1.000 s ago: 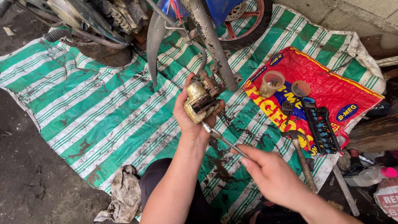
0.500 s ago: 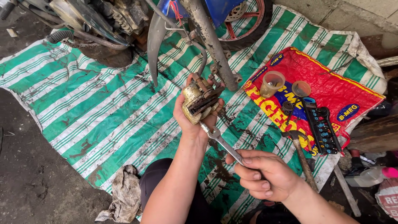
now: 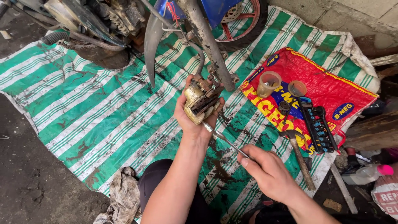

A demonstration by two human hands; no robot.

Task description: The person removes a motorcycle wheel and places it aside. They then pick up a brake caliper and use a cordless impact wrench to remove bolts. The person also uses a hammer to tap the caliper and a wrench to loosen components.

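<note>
The right hand (image 3: 271, 176) has slid back down the slim metal tool (image 3: 226, 141), fingers wrapped round its handle. The left hand (image 3: 195, 118) grips the grimy brake caliper (image 3: 201, 101) above the striped tarp (image 3: 83, 112). The tip could slip off the greasy part and jab the palm.

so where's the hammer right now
In the head view the hammer lies at the right, on the red sack's lower edge, just left of the black socket holder and beyond the right hand.

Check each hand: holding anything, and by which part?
Left hand cups the dirty brake caliper by its body; right hand grips a thin metal tool by its handle end.
</note>
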